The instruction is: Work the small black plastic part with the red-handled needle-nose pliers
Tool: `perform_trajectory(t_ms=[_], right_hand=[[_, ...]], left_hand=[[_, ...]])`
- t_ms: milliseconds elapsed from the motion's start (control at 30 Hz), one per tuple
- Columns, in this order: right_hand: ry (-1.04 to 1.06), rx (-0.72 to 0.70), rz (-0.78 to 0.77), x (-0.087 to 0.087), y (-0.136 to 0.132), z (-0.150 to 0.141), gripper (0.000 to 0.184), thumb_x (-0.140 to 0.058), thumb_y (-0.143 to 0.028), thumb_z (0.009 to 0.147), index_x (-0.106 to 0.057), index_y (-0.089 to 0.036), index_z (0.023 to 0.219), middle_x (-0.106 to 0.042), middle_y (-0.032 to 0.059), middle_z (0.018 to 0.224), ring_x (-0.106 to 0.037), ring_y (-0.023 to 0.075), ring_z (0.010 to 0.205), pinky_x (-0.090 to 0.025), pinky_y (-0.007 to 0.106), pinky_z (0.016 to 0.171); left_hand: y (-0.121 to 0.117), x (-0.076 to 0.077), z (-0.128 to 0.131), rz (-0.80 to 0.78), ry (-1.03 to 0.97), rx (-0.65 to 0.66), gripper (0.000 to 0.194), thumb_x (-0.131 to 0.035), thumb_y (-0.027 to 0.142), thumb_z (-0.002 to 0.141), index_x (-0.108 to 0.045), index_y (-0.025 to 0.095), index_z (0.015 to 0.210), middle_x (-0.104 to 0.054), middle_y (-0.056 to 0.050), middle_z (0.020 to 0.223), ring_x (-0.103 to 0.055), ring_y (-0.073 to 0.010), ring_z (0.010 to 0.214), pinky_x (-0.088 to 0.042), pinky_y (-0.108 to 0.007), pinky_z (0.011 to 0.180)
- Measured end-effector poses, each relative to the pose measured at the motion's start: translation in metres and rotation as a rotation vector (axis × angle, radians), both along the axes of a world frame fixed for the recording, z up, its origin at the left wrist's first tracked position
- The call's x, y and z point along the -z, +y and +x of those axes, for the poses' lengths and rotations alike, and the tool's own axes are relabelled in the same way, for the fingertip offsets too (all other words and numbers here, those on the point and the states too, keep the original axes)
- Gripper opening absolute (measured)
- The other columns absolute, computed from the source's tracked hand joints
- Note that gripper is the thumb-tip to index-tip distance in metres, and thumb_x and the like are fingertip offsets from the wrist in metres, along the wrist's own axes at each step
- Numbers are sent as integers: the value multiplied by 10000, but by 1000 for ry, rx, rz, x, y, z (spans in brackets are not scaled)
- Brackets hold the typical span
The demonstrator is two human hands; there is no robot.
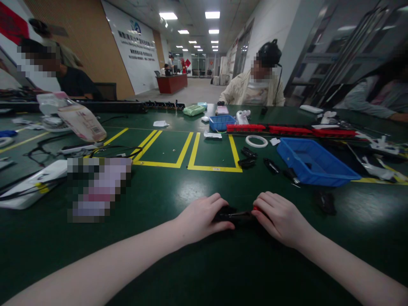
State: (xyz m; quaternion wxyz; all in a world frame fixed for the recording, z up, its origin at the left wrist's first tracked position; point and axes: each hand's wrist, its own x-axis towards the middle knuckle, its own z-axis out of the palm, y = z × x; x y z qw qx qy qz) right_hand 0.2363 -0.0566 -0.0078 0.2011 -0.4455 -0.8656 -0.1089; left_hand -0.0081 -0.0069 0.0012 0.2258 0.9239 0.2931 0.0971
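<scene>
Near the middle of the green table, my left hand [207, 216] grips a small black plastic part [227, 213] between thumb and fingers. My right hand [280, 216] is closed around the red end [256, 208] of a slim tool that looks like a screwdriver. Its metal shaft [244, 214] points left and meets the black part; the exact contact is too dark to make out. Similar dark pieces [270, 165] lie beyond my right hand, and another black piece [324, 202] lies to its right.
A blue bin [318, 176] stands beyond my right hand, with a white ring [256, 141] left of it. Farther back runs a red strip [293, 129]. A phone-like object [103, 187], a white pack [35, 187] and a tilted bottle [81, 119] are leftward. A co-worker [255, 85] sits opposite.
</scene>
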Motion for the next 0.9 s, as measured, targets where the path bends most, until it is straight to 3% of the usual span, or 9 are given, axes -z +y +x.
perform_trajectory(t_ms=[400,900], right_hand=[[-28,-28,-10,-2,0,4,287,-382,-286,966,-562,-172,774,-570,40,719,-486,147,644,-361,275,585],[-17,-29,-4,1,1,1,274,-401,-293,962,-552,-172,768,-564,38,716,-483,146,652,-360,279,596]], left_hand=[[0,-1,0,50,6,39,378,-621,480,878,-587,163,1080,-631,-43,967,-611,-189,795,-466,-287,644],[0,-2,2,43,35,24,374,-631,460,880,-574,166,1104,-656,-48,1005,-640,-203,854,-499,-306,702]])
